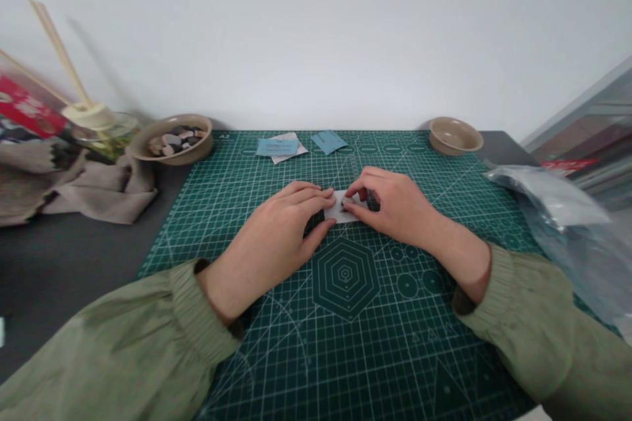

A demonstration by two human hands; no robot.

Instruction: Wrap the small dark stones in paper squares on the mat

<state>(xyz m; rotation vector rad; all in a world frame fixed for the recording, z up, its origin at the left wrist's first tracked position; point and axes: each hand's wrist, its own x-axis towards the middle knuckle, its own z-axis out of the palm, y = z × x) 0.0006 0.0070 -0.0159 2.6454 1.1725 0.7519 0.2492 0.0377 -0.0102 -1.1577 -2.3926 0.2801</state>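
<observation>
A small white rectangular paper [334,212] lies on the green cutting mat [345,348], between my two hands. My left hand [274,237] rests over its left end, fingers stretched out and the fingertips and thumb touching the paper. Above the paper's right part, my right hand [395,204] is closed in a pinch. A small dark tip [342,204] shows at its thumb and forefinger, too small to name. The right fingers hide part of the paper.
At the back left, a beige bowl [143,143] holds several dark and light pieces; another beige bowl [455,145] stands back right. Blue packets [277,147] lie behind my hands. A clear plastic bag [557,210] lies right. Left are a reed diffuser [93,116] and beige cloth [106,191].
</observation>
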